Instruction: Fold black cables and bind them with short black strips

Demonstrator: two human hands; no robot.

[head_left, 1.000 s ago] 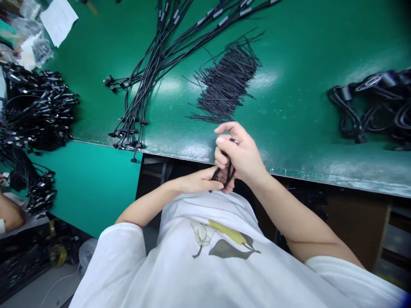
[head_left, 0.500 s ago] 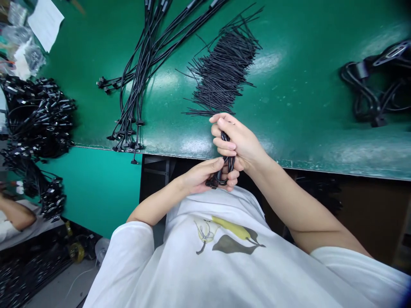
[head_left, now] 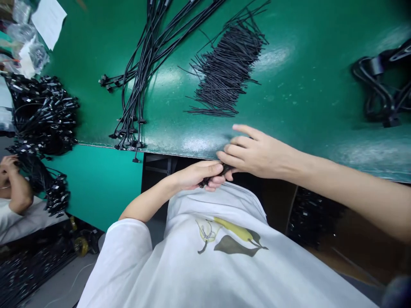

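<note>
A coiled black cable (head_left: 226, 168) is in my left hand (head_left: 201, 174), at the table's front edge just above my shirt. My left thumb lies along the top of the coil and the fingers curl under it. Most of the coil is hidden by the hands. My right hand (head_left: 253, 152) is at the coil's right end, palm down, its lower fingers bent over the cable. Its index finger sticks out, away from the others. Beyond the hands, a pile of short black ties (head_left: 224, 70) lies on the green table (head_left: 298, 107).
Long black cables (head_left: 141, 72) with small connectors stretch over the table on the left. A heap of cables (head_left: 41, 115) lies farther left, near plastic bags (head_left: 27, 40) and a paper sheet (head_left: 49, 21). Another coiled cable (head_left: 382, 90) is at right. A co-worker's arm (head_left: 21, 188) shows at far left.
My right hand has turned palm down, its forearm swinging out to the right and its index finger extending. The left hand keeps the coil, which now lies flatter and is more covered.
</note>
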